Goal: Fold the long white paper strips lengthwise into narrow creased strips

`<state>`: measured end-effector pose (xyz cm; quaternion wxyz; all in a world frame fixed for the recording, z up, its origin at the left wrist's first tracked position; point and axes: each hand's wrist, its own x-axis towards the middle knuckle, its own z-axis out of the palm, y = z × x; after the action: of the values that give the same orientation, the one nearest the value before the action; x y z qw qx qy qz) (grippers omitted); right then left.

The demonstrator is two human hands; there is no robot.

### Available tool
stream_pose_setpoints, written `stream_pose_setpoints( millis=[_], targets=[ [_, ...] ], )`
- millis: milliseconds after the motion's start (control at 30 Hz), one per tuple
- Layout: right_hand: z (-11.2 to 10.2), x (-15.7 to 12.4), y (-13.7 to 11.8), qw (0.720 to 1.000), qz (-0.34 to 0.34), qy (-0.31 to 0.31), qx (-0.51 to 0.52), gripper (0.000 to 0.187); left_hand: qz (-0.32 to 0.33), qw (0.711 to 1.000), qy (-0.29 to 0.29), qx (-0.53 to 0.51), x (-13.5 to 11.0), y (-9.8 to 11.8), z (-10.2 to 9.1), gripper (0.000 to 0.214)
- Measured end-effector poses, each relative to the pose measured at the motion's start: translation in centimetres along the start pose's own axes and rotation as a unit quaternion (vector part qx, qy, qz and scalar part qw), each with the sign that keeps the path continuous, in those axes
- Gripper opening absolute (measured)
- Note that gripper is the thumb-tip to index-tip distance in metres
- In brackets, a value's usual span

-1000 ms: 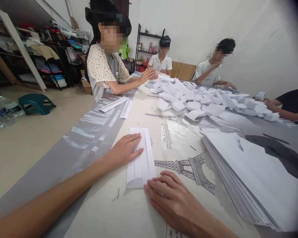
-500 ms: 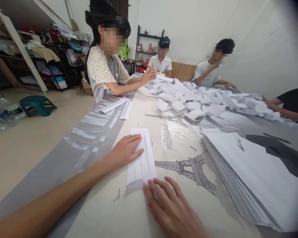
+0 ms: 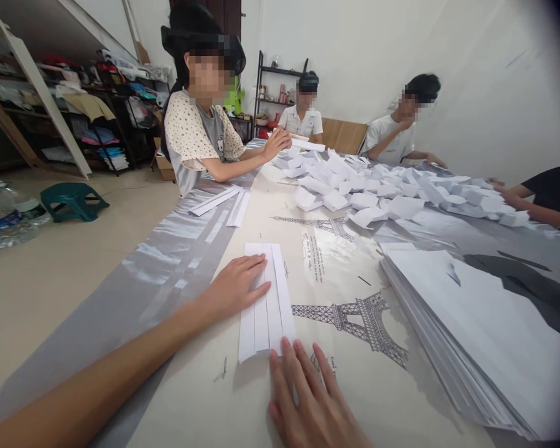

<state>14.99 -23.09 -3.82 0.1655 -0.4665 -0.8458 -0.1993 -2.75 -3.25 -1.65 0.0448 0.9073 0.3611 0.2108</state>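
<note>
Closest in, the R hand is held palm down, fingers loose and spread, w/ fingertips put at the near R corner of a folded white paper. The paper is laid on a cream mat, about mid-table, w/ long folds run from near to far; its near edge is bent up a bit. The L hand is rested on the L side of the paper, a bit farther up, w/ fingers stretched out on top, so the paper is touched but not gripped. To the R, a thick stack of white sheets is set down, edges spread a bit. Btwn stack & paper, a tower pic is printed on the mat. On the L, the table is covered by shiny grey cloth. Past the paper, 2 thin paper strips are laid close together near the table's L edge. Farther on, lots of white folded papers are heaped in a messy pile. On the floor at L, a green stool is put near clear bottles. By the pile, some long white paper is held by a person in dotted sleeves. At far R, a dark top & bare arms are seen. Behind the pile, 2 ppl in white shirts are seen, & a black shelf is stood by the wall.
</note>
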Motion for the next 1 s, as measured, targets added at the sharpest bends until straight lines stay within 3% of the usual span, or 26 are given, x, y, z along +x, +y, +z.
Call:
stream_pose_setpoints(
  millis=[100,333,733,1000],
  targets=[
    [-0.2,0.5,-0.1,1.0,0.007,0.012,0.001,0.042,0.002,1.0,-0.003,0.005,0.0,0.1,-0.1,0.05],
    [-1.2,1.5,2.5,0.997,-0.061,0.032,0.022,0.03,-0.003,1.0,0.008,0.009,0.0,0.1,0.0,0.05],
    [0.8,0.3,2.4,0.991,-0.021,0.118,0.054,0.027,-0.007,1.0,0.002,0.014,-0.1,0.2,-0.2,0.048],
    [0.4,-0.5,3.8,0.995,-0.065,0.072,0.035,0.036,-0.008,1.0,0.008,-0.003,-0.1,0.3,-0.3,0.048]
  ],
)
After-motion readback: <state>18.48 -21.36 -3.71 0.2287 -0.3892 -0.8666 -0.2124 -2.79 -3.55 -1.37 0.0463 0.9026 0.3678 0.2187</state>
